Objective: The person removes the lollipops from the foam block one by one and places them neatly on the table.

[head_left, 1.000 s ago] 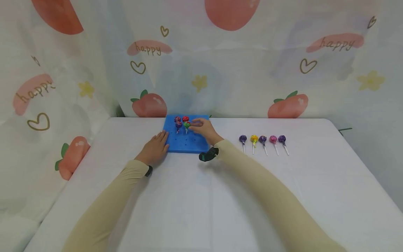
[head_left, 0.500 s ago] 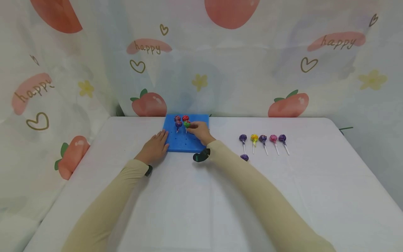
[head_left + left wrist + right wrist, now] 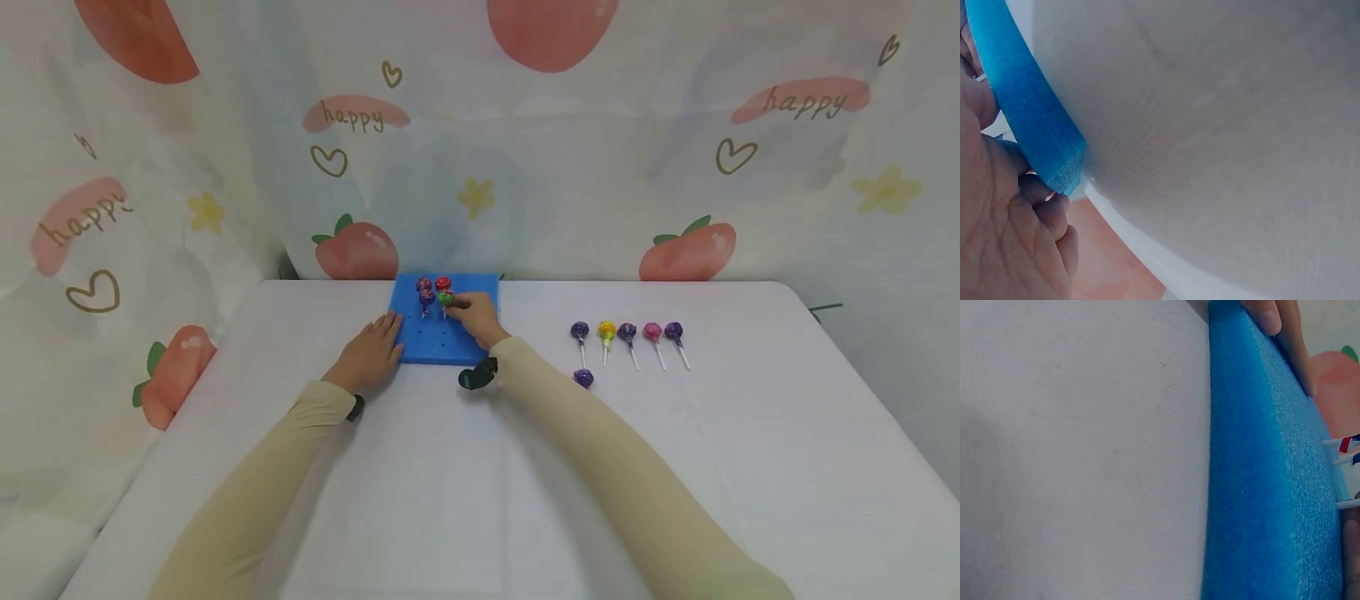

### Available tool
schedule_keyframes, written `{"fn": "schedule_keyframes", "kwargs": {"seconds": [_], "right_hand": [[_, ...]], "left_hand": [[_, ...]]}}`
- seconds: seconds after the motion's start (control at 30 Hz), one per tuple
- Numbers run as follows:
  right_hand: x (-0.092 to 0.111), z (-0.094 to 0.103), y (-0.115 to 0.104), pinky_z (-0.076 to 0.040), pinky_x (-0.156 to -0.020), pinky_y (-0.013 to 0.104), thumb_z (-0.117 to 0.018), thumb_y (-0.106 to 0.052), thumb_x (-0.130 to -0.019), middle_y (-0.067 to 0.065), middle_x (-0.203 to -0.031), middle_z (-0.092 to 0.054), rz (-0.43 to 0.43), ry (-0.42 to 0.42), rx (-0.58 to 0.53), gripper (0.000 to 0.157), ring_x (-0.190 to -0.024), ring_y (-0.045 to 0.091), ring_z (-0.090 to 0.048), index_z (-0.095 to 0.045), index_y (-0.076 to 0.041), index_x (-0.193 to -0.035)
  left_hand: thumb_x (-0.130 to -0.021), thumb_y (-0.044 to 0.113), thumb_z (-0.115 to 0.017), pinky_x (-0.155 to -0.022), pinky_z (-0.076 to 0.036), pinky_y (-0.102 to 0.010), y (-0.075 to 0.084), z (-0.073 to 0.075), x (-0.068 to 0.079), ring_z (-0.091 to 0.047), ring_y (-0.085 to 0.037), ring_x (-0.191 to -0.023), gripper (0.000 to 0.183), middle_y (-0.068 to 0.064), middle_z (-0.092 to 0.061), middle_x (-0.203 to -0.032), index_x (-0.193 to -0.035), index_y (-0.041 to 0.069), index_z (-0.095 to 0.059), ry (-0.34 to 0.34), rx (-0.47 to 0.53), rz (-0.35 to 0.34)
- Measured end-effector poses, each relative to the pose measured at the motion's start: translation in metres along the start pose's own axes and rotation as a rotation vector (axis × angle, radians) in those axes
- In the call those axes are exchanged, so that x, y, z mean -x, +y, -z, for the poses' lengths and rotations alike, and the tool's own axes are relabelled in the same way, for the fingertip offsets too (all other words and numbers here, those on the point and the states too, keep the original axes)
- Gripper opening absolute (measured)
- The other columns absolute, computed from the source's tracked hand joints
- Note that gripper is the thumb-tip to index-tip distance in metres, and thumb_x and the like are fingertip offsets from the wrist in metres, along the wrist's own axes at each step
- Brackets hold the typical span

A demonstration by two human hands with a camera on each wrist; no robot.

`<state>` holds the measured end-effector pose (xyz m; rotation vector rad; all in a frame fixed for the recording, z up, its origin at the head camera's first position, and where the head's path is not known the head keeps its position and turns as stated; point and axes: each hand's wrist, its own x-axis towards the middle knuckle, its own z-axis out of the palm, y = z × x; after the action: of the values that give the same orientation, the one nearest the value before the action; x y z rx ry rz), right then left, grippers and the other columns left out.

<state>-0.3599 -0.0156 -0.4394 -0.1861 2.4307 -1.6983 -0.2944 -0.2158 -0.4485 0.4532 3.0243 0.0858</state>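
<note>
My right hand (image 3: 477, 318) pinches a green lollipop (image 3: 446, 297) that stands over the blue foam board (image 3: 423, 353). Right behind and beside it, a red lollipop (image 3: 443, 283) and two red-and-purple ones stand upright in the board. Small holes dot the rest of the board's face. My left hand (image 3: 367, 354) lies with its fingers straight along the board's left edge. In the left wrist view its fingertips touch the end of the foam board (image 3: 1029, 100). The right wrist view shows white lollipop sticks (image 3: 1347, 504) rising from the foam, beside fingers (image 3: 1351, 540) of my right hand.
To the right lies a row of loose lollipops, among them a yellow one (image 3: 607, 330) and a pink one (image 3: 652, 332). A single purple lollipop (image 3: 583, 378) lies nearer, partly hidden by my right sleeve. Patterned cloth (image 3: 555, 192) hangs behind the white table (image 3: 420, 500).
My right hand has moved slightly left and down, and its fingers have closed on the green lollipop. The shifted sleeve uncovers the nearer purple lollipop. My left hand stays put.
</note>
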Motion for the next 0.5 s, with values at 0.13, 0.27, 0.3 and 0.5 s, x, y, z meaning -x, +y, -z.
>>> {"fn": "schedule_keyframes", "kwargs": {"seconds": [0.13,0.27,0.3,0.5], "right_hand": [[-0.0005,0.0000,0.0016,-0.047,-0.102,0.038,-0.059,-0.009,-0.092,0.016,-0.120,-0.064,0.004,-0.002,-0.034,0.027,-0.116,0.026,-0.057,-0.065,0.000,-0.116],[-0.0004,0.0000,0.0015,-0.048,-0.100,0.036,-0.056,-0.009,-0.094,0.017,-0.122,-0.063,0.020,-0.015,-0.100,0.028,-0.116,0.026,-0.060,-0.063,0.000,-0.120],[-0.0003,0.0001,0.0012,-0.049,-0.099,0.036,-0.055,-0.009,-0.094,0.017,-0.122,-0.063,0.026,-0.018,-0.116,0.029,-0.116,0.026,-0.060,-0.063,0.001,-0.120],[0.0005,0.0021,-0.0036,-0.051,-0.094,0.033,-0.053,-0.006,-0.095,0.020,-0.120,-0.064,0.073,-0.020,-0.188,0.029,-0.113,0.028,-0.062,-0.061,0.004,-0.121]], "left_hand": [[-0.101,0.030,-0.033,-0.119,-0.018,-0.047,0.0019,0.0015,0.0010,-0.018,-0.035,-0.145,0.060,-0.021,-0.017,-0.156,-0.148,-0.004,-0.018,-0.001,0.000,0.005],[-0.101,0.030,-0.032,-0.119,-0.018,-0.047,0.0026,0.0015,0.0013,-0.017,-0.035,-0.145,0.060,-0.021,-0.017,-0.156,-0.148,-0.004,-0.017,-0.006,-0.005,0.008],[-0.101,0.030,-0.032,-0.119,-0.018,-0.047,0.0026,0.0013,0.0012,-0.017,-0.035,-0.145,0.060,-0.021,-0.017,-0.156,-0.148,-0.004,-0.017,-0.007,-0.007,0.007],[-0.101,0.030,-0.033,-0.119,-0.018,-0.047,0.0029,0.0023,0.0019,-0.018,-0.035,-0.145,0.060,-0.021,-0.017,-0.155,-0.148,-0.004,-0.017,-0.002,-0.009,0.005]]}}
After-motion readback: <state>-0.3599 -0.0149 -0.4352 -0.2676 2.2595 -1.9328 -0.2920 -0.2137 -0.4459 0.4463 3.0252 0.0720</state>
